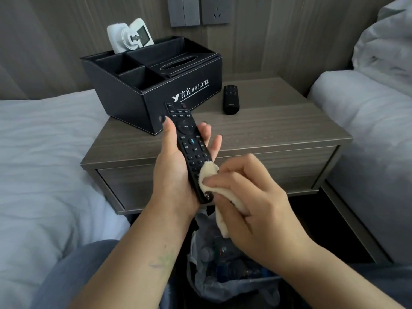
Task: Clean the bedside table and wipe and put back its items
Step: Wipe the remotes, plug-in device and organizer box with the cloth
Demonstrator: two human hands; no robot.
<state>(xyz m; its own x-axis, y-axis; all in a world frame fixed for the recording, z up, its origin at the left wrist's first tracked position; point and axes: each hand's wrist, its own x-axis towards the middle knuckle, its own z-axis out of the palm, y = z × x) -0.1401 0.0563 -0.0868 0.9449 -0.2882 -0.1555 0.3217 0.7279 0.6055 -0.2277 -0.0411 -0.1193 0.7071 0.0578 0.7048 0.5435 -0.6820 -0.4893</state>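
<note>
My left hand (172,175) grips a long black TV remote (189,143), button side up, in front of the bedside table (278,130). My right hand (252,197) holds a cream cloth (208,175) and presses it against the remote's lower end. A second, shorter black remote (231,99) lies on the wooden tabletop. A black hotel organiser box (156,85) with a tissue slot stands at the table's back left. White items (130,36) stick up from its rear compartment.
White beds flank the table: one on the left (40,163), one on the right (367,112). A bin with a plastic bag holding bottles (223,259) sits on the floor between my knees. Wall sockets (215,10) are above the table.
</note>
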